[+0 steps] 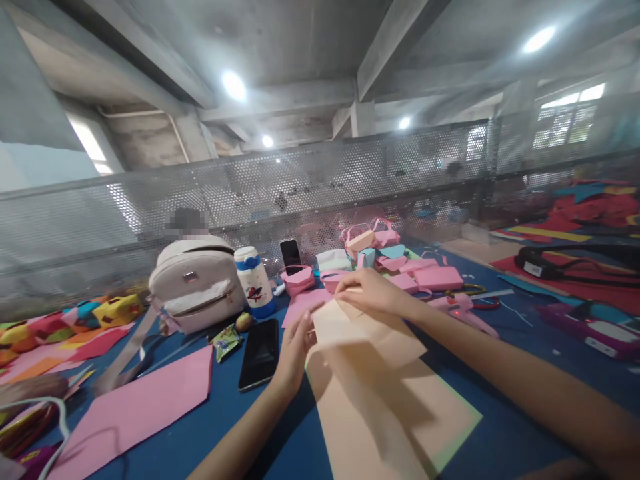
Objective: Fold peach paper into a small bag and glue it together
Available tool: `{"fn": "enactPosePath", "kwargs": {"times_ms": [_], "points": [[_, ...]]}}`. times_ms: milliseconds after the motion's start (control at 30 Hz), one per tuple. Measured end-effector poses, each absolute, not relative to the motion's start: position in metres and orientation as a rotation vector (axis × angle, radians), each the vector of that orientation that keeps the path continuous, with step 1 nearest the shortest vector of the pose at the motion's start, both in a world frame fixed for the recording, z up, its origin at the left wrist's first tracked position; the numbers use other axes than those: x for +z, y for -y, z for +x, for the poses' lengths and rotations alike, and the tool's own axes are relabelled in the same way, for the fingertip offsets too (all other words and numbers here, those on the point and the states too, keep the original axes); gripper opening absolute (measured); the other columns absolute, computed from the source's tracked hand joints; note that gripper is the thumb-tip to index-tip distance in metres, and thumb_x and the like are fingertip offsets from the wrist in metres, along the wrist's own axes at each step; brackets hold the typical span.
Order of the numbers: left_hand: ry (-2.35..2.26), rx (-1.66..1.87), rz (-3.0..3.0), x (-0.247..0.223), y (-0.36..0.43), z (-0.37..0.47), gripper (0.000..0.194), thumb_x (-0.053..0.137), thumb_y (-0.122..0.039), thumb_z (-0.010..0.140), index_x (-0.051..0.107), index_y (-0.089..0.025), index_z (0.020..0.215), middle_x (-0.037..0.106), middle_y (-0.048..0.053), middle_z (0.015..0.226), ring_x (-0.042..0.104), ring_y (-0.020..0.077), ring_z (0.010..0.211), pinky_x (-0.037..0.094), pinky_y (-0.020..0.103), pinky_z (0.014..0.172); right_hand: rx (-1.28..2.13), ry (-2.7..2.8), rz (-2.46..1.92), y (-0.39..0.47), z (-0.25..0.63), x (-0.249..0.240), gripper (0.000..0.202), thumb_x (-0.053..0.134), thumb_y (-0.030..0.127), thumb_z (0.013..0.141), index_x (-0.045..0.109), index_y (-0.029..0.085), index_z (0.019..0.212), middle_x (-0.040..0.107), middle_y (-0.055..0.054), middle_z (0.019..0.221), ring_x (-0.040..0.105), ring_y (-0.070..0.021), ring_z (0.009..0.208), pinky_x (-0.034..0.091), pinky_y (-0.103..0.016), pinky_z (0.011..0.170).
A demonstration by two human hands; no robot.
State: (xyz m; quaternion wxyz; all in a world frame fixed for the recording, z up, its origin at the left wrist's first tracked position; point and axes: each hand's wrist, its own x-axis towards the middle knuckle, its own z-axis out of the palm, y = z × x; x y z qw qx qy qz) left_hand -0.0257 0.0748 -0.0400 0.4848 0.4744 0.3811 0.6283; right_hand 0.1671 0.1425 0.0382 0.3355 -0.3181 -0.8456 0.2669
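Observation:
A folded piece of peach paper is held up between my two hands. My left hand grips its left edge, with the thumb side against the paper. My right hand pinches the top of it, fingers curled over the fold. Under them, a stack of larger peach sheets with a green edge lies on the blue table. A black phone lies just left of my left hand. Beyond my right hand is a pile of small pink paper bags.
A white backpack and a bottle stand back left. Pink card lies at front left, near another person's hand. Scissors, a pink glue gun and a purple device lie right. A perforated metal screen runs behind.

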Motion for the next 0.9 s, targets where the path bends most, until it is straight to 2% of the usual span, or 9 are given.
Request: {"fn": "enactPosePath", "kwargs": {"times_ms": [167, 233, 367, 467, 533, 633, 733, 800, 900], "points": [[-0.983, 1.811, 1.239, -0.005, -0.077, -0.050, 0.049, 0.068, -0.048, 0.083, 0.063, -0.019, 0.122, 0.067, 0.013, 0.126, 0.067, 0.0289, 0.111, 0.054, 0.039, 0.091, 0.998, 2.114, -0.923, -0.154, 0.172, 0.014, 0.023, 0.056, 0.012, 0.075, 0.069, 0.014, 0.094, 0.071, -0.003, 0.083, 0.062, -0.0146, 0.069, 0.042, -0.022, 0.057], [-1.009, 1.941, 1.374, 0.011, -0.064, -0.057, 0.038, 0.063, -0.044, 0.089, 0.063, -0.020, 0.119, 0.064, 0.010, 0.129, 0.064, 0.0265, 0.115, 0.053, 0.038, 0.096, 1.123, 2.096, -0.953, -0.152, 0.178, -0.002, 0.020, 0.057, 0.012, 0.071, 0.069, 0.013, 0.087, 0.071, -0.003, 0.080, 0.062, -0.0136, 0.068, 0.041, -0.020, 0.056], [-1.073, 2.011, 1.721, 0.036, -0.012, -0.058, 0.028, 0.049, -0.037, 0.098, 0.067, -0.021, 0.112, 0.068, 0.009, 0.118, 0.065, 0.0257, 0.112, 0.051, 0.040, 0.100, 1.367, 2.067, -1.014, -0.136, 0.194, -0.027, 0.023, 0.062, 0.025, 0.071, 0.074, 0.015, 0.087, 0.070, -0.002, 0.077, 0.057, -0.0122, 0.059, 0.040, -0.020, 0.050], [-1.197, 1.760, 2.228, 0.042, 0.025, -0.050, 0.030, 0.041, -0.028, 0.099, 0.069, -0.026, 0.110, 0.072, 0.008, 0.109, 0.067, 0.0267, 0.108, 0.056, 0.039, 0.092, 1.620, 1.931, -1.018, -0.119, 0.204, -0.035, 0.036, 0.061, 0.027, 0.071, 0.075, 0.018, 0.102, 0.073, -0.003, 0.090, 0.058, -0.0113, 0.060, 0.042, -0.021, 0.052], [-1.211, 1.328, 2.673, 0.036, 0.036, -0.043, 0.028, 0.048, -0.025, 0.095, 0.069, -0.030, 0.113, 0.076, 0.007, 0.104, 0.072, 0.0266, 0.096, 0.060, 0.036, 0.081, 1.791, 1.789, -0.983, -0.109, 0.208, -0.037, 0.038, 0.063, 0.026, 0.069, 0.075, 0.018, 0.104, 0.073, -0.004, 0.094, 0.061, -0.0132, 0.067, 0.044, -0.022, 0.057], [-1.356, 0.757, 2.838, 0.009, 0.029, -0.030, 0.032, 0.044, -0.020, 0.094, 0.069, -0.024, 0.114, 0.077, 0.010, 0.106, 0.075, 0.0269, 0.085, 0.062, 0.034, 0.070, 1.693, 1.852, -0.968, -0.100, 0.214, -0.040, 0.038, 0.064, 0.026, 0.071, 0.076, 0.017, 0.106, 0.072, -0.004, 0.093, 0.061, -0.0160, 0.075, 0.042, -0.023, 0.060], [-1.456, 0.379, 2.787, -0.030, 0.009, -0.017, 0.047, 0.039, -0.006, 0.088, 0.062, -0.014, 0.128, 0.068, 0.017, 0.127, 0.073, 0.0306, 0.101, 0.062, 0.036, 0.077, 1.454, 2.094, -0.969, -0.096, 0.217, -0.044, 0.038, 0.059, 0.021, 0.074, 0.077, 0.017, 0.107, 0.063, 0.000, 0.072, 0.050, -0.0133, 0.064, 0.033, -0.022, 0.055], [-1.541, 0.322, 2.772, -0.054, -0.002, -0.012, 0.050, 0.038, -0.007, 0.089, 0.057, -0.010, 0.135, 0.059, 0.021, 0.138, 0.063, 0.0334, 0.120, 0.055, 0.044, 0.097, 1.416, 2.194, -0.969, -0.095, 0.218, -0.047, 0.038, 0.056, 0.019, 0.075, 0.076, 0.016, 0.108, 0.053, 0.003, 0.059, 0.042, -0.0117, 0.055, 0.027, -0.023, 0.052], [-1.558, 0.387, 2.746, -0.079, -0.012, -0.010, 0.051, 0.041, -0.016, 0.092, 0.050, -0.010, 0.142, 0.052, 0.022, 0.144, 0.057, 0.0355, 0.127, 0.052, 0.046, 0.100, 1.280, 2.302, -0.958, -0.094, 0.218, -0.048, 0.030, 0.055, 0.017, 0.078, 0.078, 0.017, 0.099, 0.059, 0.000, 0.066, 0.047, -0.0130, 0.059, 0.032, -0.023, 0.054]]}}
